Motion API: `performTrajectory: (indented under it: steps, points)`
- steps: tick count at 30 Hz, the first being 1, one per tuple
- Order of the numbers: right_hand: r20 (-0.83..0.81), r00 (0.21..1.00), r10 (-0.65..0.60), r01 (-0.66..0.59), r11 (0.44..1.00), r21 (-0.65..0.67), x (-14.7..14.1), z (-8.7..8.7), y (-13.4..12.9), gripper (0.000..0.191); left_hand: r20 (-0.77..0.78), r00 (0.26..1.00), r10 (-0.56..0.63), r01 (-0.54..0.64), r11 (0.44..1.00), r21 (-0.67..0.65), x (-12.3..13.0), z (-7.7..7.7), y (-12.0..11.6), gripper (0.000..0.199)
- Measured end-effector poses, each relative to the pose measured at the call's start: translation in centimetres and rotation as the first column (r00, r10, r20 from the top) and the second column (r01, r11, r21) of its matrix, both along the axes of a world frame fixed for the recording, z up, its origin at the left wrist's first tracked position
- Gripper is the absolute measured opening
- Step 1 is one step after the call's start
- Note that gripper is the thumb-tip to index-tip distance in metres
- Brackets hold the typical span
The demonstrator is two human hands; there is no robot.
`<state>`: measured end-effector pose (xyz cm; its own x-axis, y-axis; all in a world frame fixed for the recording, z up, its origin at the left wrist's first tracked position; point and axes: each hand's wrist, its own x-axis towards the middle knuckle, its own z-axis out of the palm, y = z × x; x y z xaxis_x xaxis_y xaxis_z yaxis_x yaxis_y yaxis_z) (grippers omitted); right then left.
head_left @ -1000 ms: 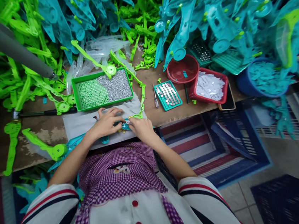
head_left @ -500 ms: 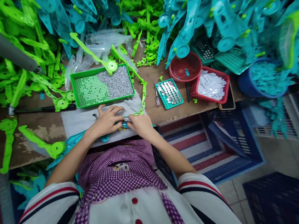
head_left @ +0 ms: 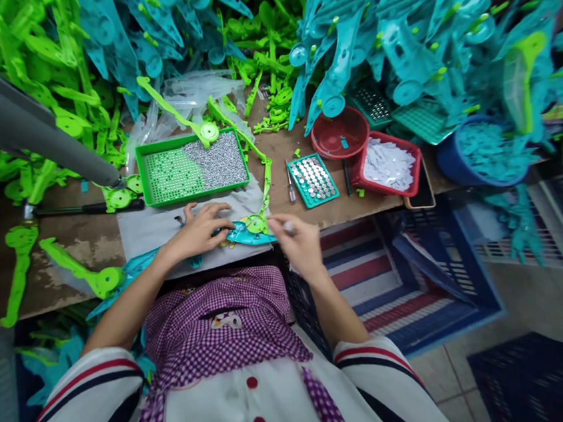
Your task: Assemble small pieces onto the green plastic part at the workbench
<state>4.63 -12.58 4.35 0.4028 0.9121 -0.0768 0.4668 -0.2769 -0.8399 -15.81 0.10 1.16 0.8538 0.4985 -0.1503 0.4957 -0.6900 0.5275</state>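
Note:
A teal plastic part (head_left: 252,239) lies on the pale cloth (head_left: 137,226) at the table's front edge. On its right end sits the round end of a lime-green plastic arm (head_left: 257,223), which runs up and away to the back. My left hand (head_left: 200,231) is closed on the left part of the teal piece, some fingers lifted; its fingertips partly hide it. Just right of the piece and apart from it, my right hand (head_left: 299,242) is curled and slightly blurred. Something small and greyish shows between its fingers, too indistinct to name.
Behind my hands stands a green tray (head_left: 174,199) of small metal pins. To the right are a screwdriver (head_left: 292,193), a teal tray of metal discs (head_left: 313,181), a red bowl (head_left: 338,131) and a red basket (head_left: 416,180). A hammer (head_left: 80,210) lies left. Plastic parts pile high behind.
My right hand has lifted off the teal part and moved right, uncovering the lime-green round end. The left hand stays on the piece. The view has shifted slightly.

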Motion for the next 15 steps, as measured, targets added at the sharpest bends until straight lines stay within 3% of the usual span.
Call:
performTrajectory:
  steps: [1, 3, 5, 8, 12, 15]
  points:
    - [-0.168, 0.972, -0.164, 0.183, 0.978, 0.101, 0.6, -0.1, -0.8, 0.027, 0.007, 1.000, 0.012, -0.012, 1.000, -0.016, 0.0, 0.0, 0.0, 0.025]
    - [-0.479, 0.804, -0.352, 0.458, 0.880, 0.122, 1.0, -0.6, -2.3, 0.031, 0.029, 0.999, 0.043, -0.042, 0.999, -0.031, 0.0, 0.1, 0.0, 0.025]
    - [-0.667, 0.628, -0.402, 0.532, 0.847, -0.009, -0.1, -1.7, -3.5, 0.032, 0.055, 0.996, 0.074, -0.073, 0.997, -0.024, 0.4, 0.3, 0.2, 0.026]
    - [-0.757, 0.497, -0.425, 0.445, 0.873, -0.198, -3.5, -3.9, -5.3, 0.034, 0.104, 0.991, 0.090, -0.088, 0.996, -0.022, 1.7, 0.6, 0.6, 0.025]
    - [-0.814, 0.452, -0.366, 0.287, 0.923, -0.256, -7.0, -5.3, -7.9, 0.035, 0.185, 0.978, 0.099, -0.072, 0.987, -0.145, 4.9, 0.5, 1.0, 0.023]
    - [-0.841, 0.426, -0.333, 0.178, 0.942, -0.283, -7.0, -5.2, -8.9, 0.035, 0.170, 0.978, 0.122, -0.085, 0.975, -0.207, 7.2, -0.1, 0.9, 0.019]
